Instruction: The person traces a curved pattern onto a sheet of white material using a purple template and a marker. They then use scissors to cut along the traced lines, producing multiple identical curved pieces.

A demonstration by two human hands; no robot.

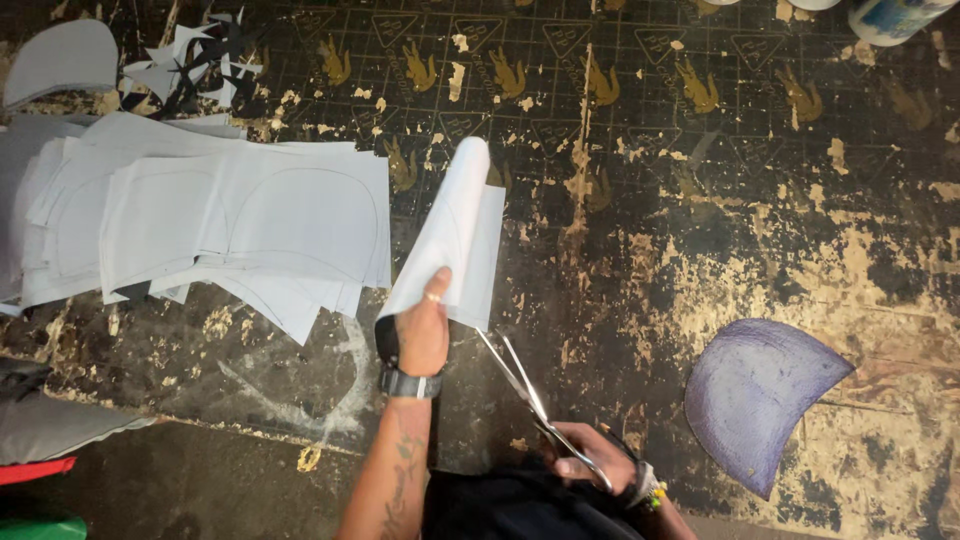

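While the left hand (424, 330) pinches a curled white sheet (452, 232), the right hand (590, 455) grips open scissors (528, 392) at its edge; sheet stack (200, 215) left, purple template (755, 392) right.

A cylindrical container (893, 17) with a white-and-blue label lies at the worktop's far right corner, cut off by the frame; no signs or screens show.

Craft workshop, worn cutting mat (620, 120), stacked traced fabric pieces (200, 220), offcut scraps (195, 60), scissors (530, 400)
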